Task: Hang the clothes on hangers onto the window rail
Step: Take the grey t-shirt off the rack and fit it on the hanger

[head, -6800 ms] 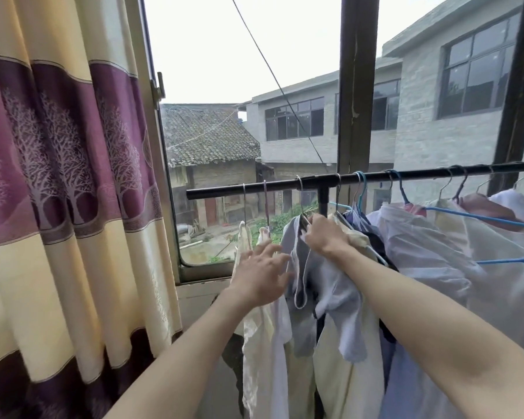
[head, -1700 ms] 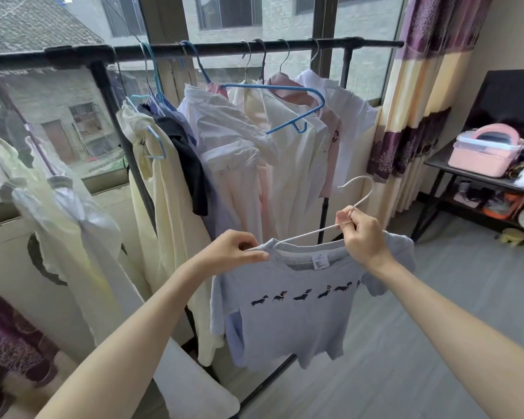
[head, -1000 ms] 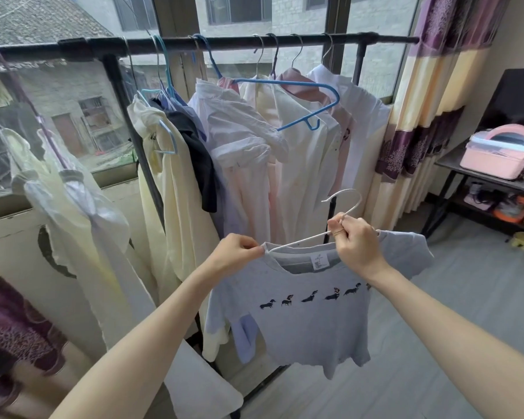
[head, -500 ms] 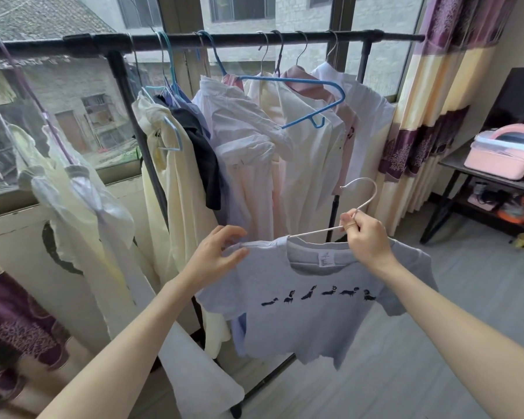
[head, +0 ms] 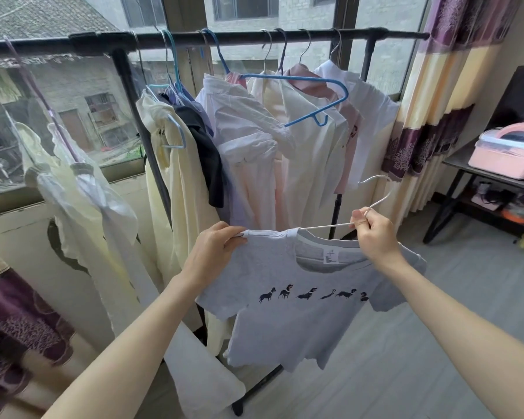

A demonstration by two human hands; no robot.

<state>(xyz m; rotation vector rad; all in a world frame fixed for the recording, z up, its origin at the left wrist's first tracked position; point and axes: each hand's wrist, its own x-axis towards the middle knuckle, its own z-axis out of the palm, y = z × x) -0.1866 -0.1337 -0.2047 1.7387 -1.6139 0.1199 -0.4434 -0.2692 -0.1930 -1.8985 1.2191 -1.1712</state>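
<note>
Left hand pinches the grey T-shirt's shoulder; right hand grips its white hanger (below the rail).

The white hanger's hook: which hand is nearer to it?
Right. The right hand grips the white hanger just below its hook; the left hand holds the grey T-shirt at the far shoulder.

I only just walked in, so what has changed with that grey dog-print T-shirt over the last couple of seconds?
The left hand, which had opened against the grey T-shirt, now pinches its shoulder and holds it out flatter. The right hand kept its grip on the white hanger, hook not yet on the rail. The hanging clothes stayed put.
</note>
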